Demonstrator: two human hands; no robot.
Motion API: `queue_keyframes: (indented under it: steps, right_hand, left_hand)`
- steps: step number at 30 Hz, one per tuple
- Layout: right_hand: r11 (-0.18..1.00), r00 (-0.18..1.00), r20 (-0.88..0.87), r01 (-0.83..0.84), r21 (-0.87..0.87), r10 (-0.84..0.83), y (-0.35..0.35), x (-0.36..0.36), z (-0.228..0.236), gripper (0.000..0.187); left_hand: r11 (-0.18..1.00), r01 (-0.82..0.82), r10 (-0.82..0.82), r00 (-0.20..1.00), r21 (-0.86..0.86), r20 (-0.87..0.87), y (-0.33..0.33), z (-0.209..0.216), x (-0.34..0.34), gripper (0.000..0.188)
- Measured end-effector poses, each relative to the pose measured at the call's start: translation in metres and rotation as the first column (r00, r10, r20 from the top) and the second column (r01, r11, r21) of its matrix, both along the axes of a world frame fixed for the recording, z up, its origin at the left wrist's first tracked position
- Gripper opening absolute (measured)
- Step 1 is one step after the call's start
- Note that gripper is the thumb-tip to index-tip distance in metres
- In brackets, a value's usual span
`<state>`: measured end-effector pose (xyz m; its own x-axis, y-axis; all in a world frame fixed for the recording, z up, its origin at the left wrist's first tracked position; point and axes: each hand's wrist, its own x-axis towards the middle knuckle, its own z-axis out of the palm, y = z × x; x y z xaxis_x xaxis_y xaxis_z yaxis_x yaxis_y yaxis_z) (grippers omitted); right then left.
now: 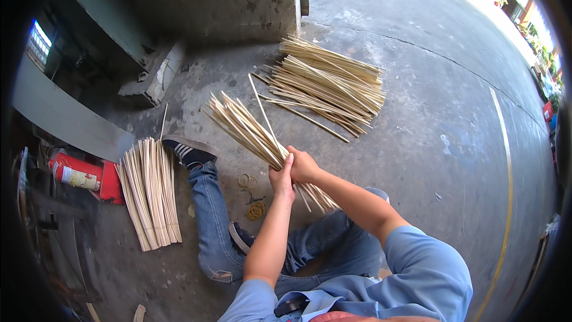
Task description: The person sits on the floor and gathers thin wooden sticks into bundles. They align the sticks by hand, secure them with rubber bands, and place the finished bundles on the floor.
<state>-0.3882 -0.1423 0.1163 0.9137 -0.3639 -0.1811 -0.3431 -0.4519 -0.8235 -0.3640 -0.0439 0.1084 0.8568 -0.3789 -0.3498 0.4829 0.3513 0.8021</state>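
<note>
Grey concrete floor, scuffed and stained, spreads under a seated person in jeans and a light blue shirt. Bundle of thin pale sticks is up off the floor in front of the torso, slanting, its upper ends fanned toward upper left; one stick angles out from the rest. Left hand clamped round the lower part of the bundle; right hand closed on it too, just beside and touching the left. Near the legs, yellowish loops lie on the floor. Beyond the bundle, a loose pile of sticks. Far left, another sheaf by the outstretched shoe, near a red cylinder. Yellow line along the right.
</note>
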Motion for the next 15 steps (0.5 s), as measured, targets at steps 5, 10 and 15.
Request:
queue_keyframes:
  steps: [5,10,15]
  right_hand:
    - [0.988,0.816,0.565,0.050,0.144,-0.124,0.006,-0.036,0.056,0.050]
    - [0.994,0.697,0.708,0.088,0.070,-0.111,0.013,-0.067,0.071,0.066]
    - [0.994,0.727,0.678,0.083,0.075,-0.112,0.023,-0.088,0.033,0.080]
  left_hand:
    - [0.987,0.069,-0.139,0.811,0.143,0.568,0.002,0.080,-0.012,0.064]
    - [0.963,0.173,-0.269,0.595,0.206,0.757,0.014,0.099,-0.029,0.050]
    - [0.947,0.222,-0.322,0.665,0.233,0.674,0.031,0.061,-0.049,0.043]
